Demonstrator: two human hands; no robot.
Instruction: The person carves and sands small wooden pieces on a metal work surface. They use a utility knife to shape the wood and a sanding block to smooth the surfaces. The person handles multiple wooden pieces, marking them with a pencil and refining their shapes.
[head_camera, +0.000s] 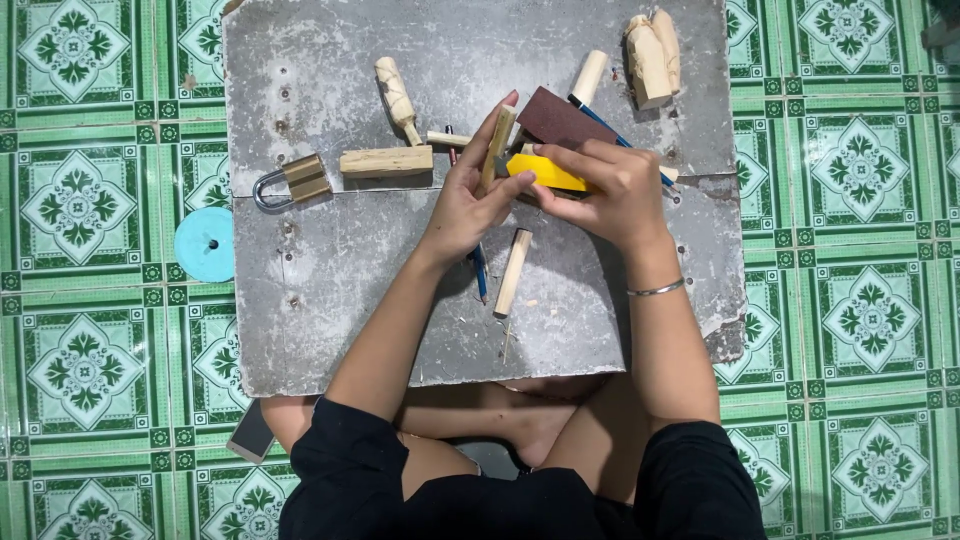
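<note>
Over on the far left, a round blue disc (204, 244) lies on the green tiled floor (80, 350), touching the edge of the grey worktop (330, 300). Moving onto the worktop, we have a brass padlock (293, 181), then a squared wooden block (386, 161) just beside it, and above that a carved wooden peg (396, 95). Centre stage now: the left hand (468, 200) is closed around a thin wooden stick (498, 145), holding it upright, fingertips at the top. Just below the hands, a loose wooden stick (514, 271) lies on the worktop, with a blue pen (480, 270) partly hidden under the left wrist. Right hand (610, 190) next, gripping a yellow knife (545, 172), its front end right against the held stick. Behind the hands sits a dark red sanding block (560, 122). A pale wooden dowel (588, 77) lies beyond it, and top right lies a carved wooden figure (650, 55). A silver bracelet (656, 289) circles the right wrist.
</note>
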